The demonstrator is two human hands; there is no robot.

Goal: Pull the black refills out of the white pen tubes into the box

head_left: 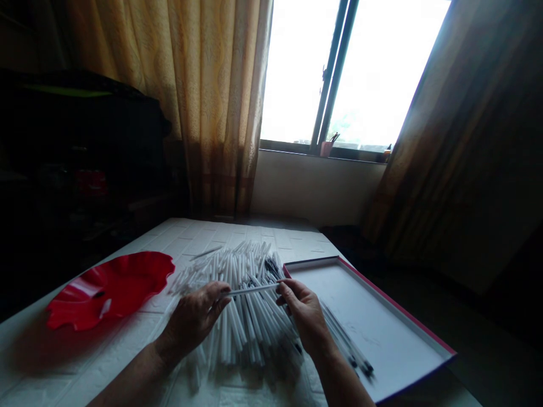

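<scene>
Both of my hands hold one thin whitish tube (254, 290), like a pen barrel, level above the table. My left hand (193, 316) pinches its left end between thumb and fingers. The right end is pinched in my right hand (305, 314). Below and beyond them spreads a large loose pile of similar whitish tubes (241, 328), with a dark cluster of black parts (272, 265) at its right side. To the right of my right hand, several slim sticks with black ends (350, 345) lie in a shallow white tray (382, 322) with a red edge.
A red wavy-rimmed dish (123, 282) with a small pale piece in it stands on the left of the white brick-patterned table (161, 333). Behind are a curtained window (297, 73), a pink holder (326, 148) on its sill, and dark furniture at left.
</scene>
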